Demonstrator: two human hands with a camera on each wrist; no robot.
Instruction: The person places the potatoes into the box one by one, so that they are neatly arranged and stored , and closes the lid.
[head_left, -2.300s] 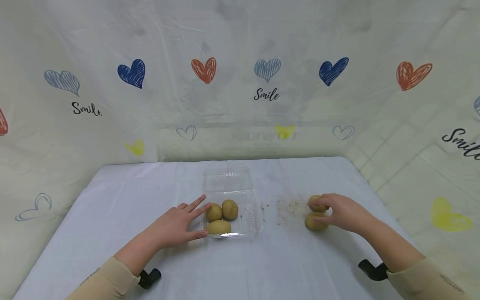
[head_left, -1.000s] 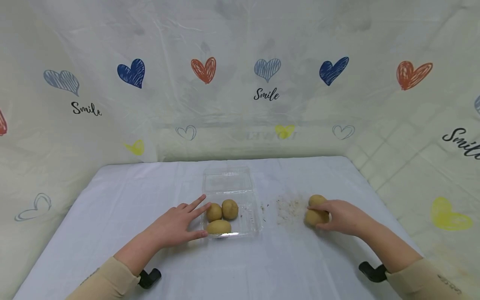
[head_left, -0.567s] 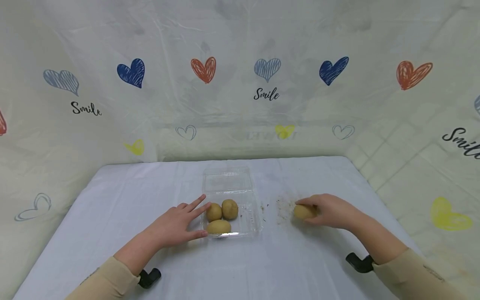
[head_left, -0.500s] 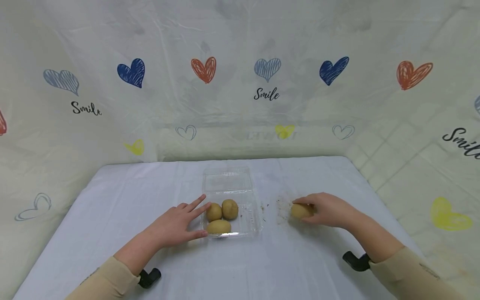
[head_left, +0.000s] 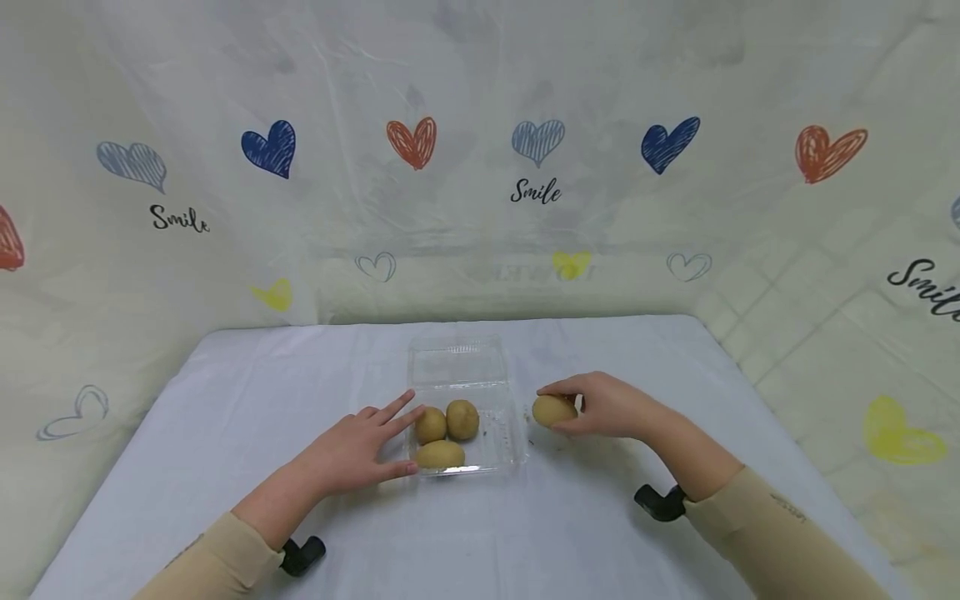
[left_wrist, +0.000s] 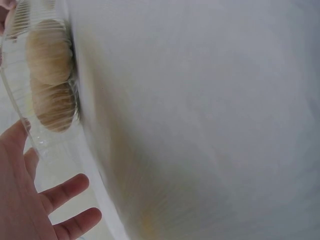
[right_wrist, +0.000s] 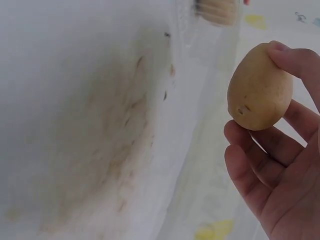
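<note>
Between the thumb and fingers of my right hand (head_left: pixel 611 407) is an oval potato (head_left: pixel 553 411), held just right of the clear plastic clamshell box. The right wrist view shows this smooth yellowish potato (right_wrist: pixel 260 87) off the cloth, with a small dark eye in its skin. The clamshell box (head_left: pixel 495 468) has its lid (head_left: pixel 457 364) laid back, away from me. In its left part lie a potato (head_left: pixel 431 425) by my fingers, a rounder potato (head_left: pixel 462 419) and a long potato (head_left: pixel 440 455) along the front. My left hand (head_left: pixel 352 450) rests fingers spread against the box's left side.
White cloth (head_left: pixel 480 542) covers the table. Brown dirt crumbs (right_wrist: pixel 132 105) and smears lie on it right of the box. Behind stands a pale curtain (head_left: pixel 465 208) printed with hearts and "Smile". A black wrist-camera mount (head_left: pixel 660 503) sticks out from the right sleeve.
My right hand has gripped the nearer of two potatoes on the right and carried it left toward the box. The other potato is now out of sight. The left hand has stayed put.
</note>
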